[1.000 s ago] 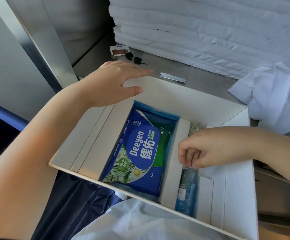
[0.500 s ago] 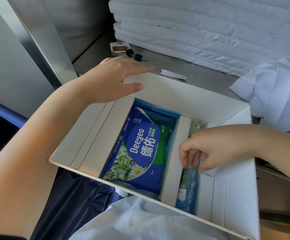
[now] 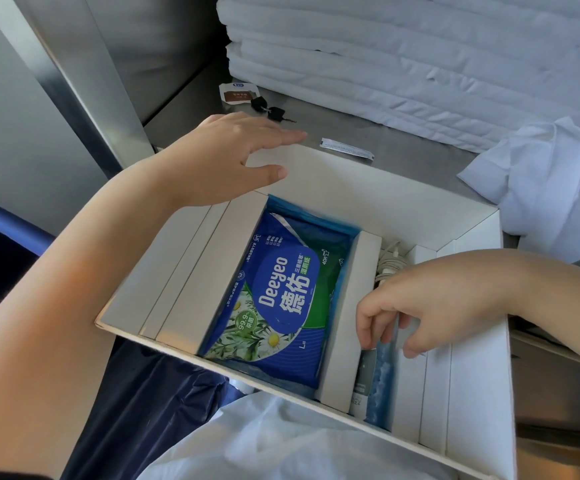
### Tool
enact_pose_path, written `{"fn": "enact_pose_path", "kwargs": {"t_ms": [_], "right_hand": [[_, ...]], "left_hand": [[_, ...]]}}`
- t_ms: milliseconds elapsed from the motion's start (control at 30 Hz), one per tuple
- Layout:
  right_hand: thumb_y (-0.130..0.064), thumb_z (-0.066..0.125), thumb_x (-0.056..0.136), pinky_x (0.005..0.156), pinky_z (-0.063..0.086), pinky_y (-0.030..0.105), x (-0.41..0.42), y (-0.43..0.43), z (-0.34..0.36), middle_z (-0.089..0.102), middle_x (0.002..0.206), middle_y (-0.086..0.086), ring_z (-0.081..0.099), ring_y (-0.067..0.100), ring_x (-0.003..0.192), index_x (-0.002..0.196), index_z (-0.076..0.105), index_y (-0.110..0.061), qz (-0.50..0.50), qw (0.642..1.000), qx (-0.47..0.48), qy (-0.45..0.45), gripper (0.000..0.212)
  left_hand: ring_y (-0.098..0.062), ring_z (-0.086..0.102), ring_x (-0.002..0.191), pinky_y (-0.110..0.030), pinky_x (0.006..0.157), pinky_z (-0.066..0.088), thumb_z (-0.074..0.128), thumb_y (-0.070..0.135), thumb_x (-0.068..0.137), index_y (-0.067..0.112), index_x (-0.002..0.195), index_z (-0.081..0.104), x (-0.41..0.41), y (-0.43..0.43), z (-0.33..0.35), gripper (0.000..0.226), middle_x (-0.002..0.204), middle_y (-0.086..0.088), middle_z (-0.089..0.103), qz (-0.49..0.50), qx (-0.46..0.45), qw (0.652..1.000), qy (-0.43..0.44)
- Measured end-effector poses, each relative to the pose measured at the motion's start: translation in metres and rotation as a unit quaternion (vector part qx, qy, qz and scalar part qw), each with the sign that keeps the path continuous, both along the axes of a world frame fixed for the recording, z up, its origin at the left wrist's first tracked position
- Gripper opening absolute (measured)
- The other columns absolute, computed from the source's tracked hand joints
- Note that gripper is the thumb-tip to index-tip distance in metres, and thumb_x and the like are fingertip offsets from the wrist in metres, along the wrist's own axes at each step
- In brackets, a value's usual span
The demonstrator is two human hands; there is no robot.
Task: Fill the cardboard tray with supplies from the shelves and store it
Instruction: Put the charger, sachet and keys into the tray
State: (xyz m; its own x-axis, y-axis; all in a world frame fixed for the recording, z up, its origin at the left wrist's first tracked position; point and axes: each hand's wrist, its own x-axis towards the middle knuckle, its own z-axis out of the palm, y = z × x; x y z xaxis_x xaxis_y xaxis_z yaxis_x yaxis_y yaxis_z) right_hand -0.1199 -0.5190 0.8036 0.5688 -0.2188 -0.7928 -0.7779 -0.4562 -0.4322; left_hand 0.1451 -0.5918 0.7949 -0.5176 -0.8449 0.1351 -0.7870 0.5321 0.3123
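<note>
A white cardboard tray (image 3: 333, 188) with dividers sits on a steel shelf. In its middle compartment lies a blue Deeyeo wipes pack (image 3: 281, 299). The narrow compartment to the right holds a light blue packet (image 3: 380, 386), a pale tube (image 3: 363, 379) and a coiled white cable (image 3: 389, 261). My left hand (image 3: 222, 161) rests on the tray's far left corner with its fingers straight. My right hand (image 3: 430, 299) reaches down into the narrow compartment, fingers and thumb curled round the top of the light blue packet.
Folded white linens (image 3: 403, 57) are stacked at the back of the shelf, with a crumpled white cloth (image 3: 531, 168) at right. Black keys (image 3: 268, 107), a brown sachet (image 3: 238, 93) and a small white packet (image 3: 347, 148) lie behind the tray. A steel post (image 3: 84, 71) stands at left.
My right hand has sunk a little deeper into the narrow compartment and its fingers have spread round the packet. My left hand stays on the tray's corner.
</note>
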Motion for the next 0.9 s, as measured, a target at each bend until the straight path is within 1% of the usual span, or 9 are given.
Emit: {"fn": "enact_pose_path", "kwargs": {"t_ms": [200, 333, 433, 500, 567, 633, 767, 833, 900], "right_hand": [[-0.022, 0.065, 0.086, 0.094, 0.046, 0.023, -0.001, -0.002, 0.007, 0.058, 0.113, -0.029, 0.054, -0.011, 0.103, 0.115, 0.055, -0.041, -0.008, 0.999, -0.034, -0.007, 0.037], [-0.017, 0.068, 0.085, 0.087, 0.044, 0.013, -0.001, -0.017, 0.031, 0.062, 0.104, -0.031, 0.057, -0.012, 0.099, 0.105, 0.061, -0.039, -0.085, 0.985, -0.085, -0.123, 0.03], [-0.012, 0.068, 0.085, 0.083, 0.043, 0.007, -0.001, -0.03, 0.05, 0.068, 0.101, -0.025, 0.062, -0.007, 0.096, 0.101, 0.065, -0.033, -0.136, 0.96, -0.126, -0.21, 0.027], [-0.011, 0.068, 0.084, 0.084, 0.047, 0.011, -0.001, -0.042, 0.06, 0.07, 0.1, -0.017, 0.065, -0.001, 0.096, 0.1, 0.067, -0.029, -0.162, 0.938, -0.152, -0.265, 0.024], [-0.013, 0.068, 0.084, 0.087, 0.051, 0.02, 0.001, -0.055, 0.067, 0.072, 0.101, -0.011, 0.067, 0.005, 0.096, 0.099, 0.068, -0.025, -0.192, 0.915, -0.179, -0.305, 0.02], [-0.018, 0.067, 0.084, 0.089, 0.052, 0.027, 0.007, -0.071, 0.069, 0.072, 0.1, -0.011, 0.067, 0.007, 0.096, 0.098, 0.067, -0.026, -0.206, 0.897, -0.221, -0.323, 0.016], [-0.019, 0.066, 0.086, 0.087, 0.049, 0.02, 0.028, -0.105, 0.058, 0.069, 0.1, -0.017, 0.064, -0.003, 0.094, 0.098, 0.066, -0.03, -0.223, 0.861, -0.311, -0.335, 0.016], [-0.02, 0.065, 0.087, 0.091, 0.046, 0.021, 0.041, -0.124, 0.049, 0.067, 0.104, -0.017, 0.062, -0.006, 0.096, 0.102, 0.063, -0.031, -0.225, 0.856, -0.331, -0.327, 0.019], [-0.018, 0.064, 0.088, 0.095, 0.044, 0.022, 0.055, -0.145, 0.039, 0.064, 0.113, -0.015, 0.06, -0.004, 0.102, 0.106, 0.06, -0.031, -0.226, 0.858, -0.335, -0.317, 0.023]], "left_hand": [[-0.015, 0.032, 0.137, -0.033, 0.11, 0.016, 0.047, 0.041, 0.094, 0.04, 0.144, 0.033, 0.0, 0.001, 0.0, 0.052, 0.147, 0.006, 0.042, 0.003, 0.001, 1.0, 0.005], [-0.014, 0.032, 0.136, -0.029, 0.108, 0.015, 0.048, 0.041, 0.095, 0.04, 0.144, 0.034, 0.0, 0.001, 0.0, 0.051, 0.146, 0.007, 0.043, 0.003, 0.0, 1.0, 0.008], [-0.013, 0.033, 0.136, -0.032, 0.11, 0.017, 0.047, 0.042, 0.094, 0.042, 0.144, 0.033, 0.0, 0.001, 0.0, 0.052, 0.146, 0.008, 0.043, 0.005, 0.004, 1.0, 0.002], [-0.012, 0.034, 0.135, -0.034, 0.111, 0.019, 0.047, 0.042, 0.094, 0.041, 0.144, 0.033, 0.0, 0.001, 0.0, 0.052, 0.145, 0.009, 0.044, 0.003, 0.005, 1.0, 0.002], [-0.011, 0.035, 0.133, -0.033, 0.11, 0.019, 0.047, 0.042, 0.094, 0.041, 0.144, 0.034, 0.0, 0.002, 0.0, 0.052, 0.144, 0.011, 0.045, 0.002, 0.005, 1.0, 0.006], [-0.01, 0.036, 0.132, -0.031, 0.109, 0.019, 0.048, 0.04, 0.094, 0.04, 0.143, 0.036, 0.0, 0.002, 0.0, 0.051, 0.143, 0.011, 0.046, 0.003, 0.002, 1.0, 0.01], [-0.011, 0.038, 0.131, -0.033, 0.109, 0.021, 0.047, 0.043, 0.093, 0.039, 0.142, 0.037, -0.001, 0.003, 0.001, 0.051, 0.142, 0.009, 0.048, 0.002, 0.003, 1.0, 0.012], [-0.011, 0.038, 0.13, -0.033, 0.109, 0.021, 0.045, 0.044, 0.092, 0.039, 0.142, 0.038, -0.001, 0.003, 0.001, 0.051, 0.142, 0.009, 0.048, 0.003, 0.004, 1.0, 0.013], [-0.01, 0.038, 0.13, -0.03, 0.108, 0.02, 0.045, 0.044, 0.092, 0.039, 0.142, 0.038, -0.001, 0.004, 0.001, 0.051, 0.142, 0.01, 0.048, 0.007, 0.006, 1.0, 0.018]]}}
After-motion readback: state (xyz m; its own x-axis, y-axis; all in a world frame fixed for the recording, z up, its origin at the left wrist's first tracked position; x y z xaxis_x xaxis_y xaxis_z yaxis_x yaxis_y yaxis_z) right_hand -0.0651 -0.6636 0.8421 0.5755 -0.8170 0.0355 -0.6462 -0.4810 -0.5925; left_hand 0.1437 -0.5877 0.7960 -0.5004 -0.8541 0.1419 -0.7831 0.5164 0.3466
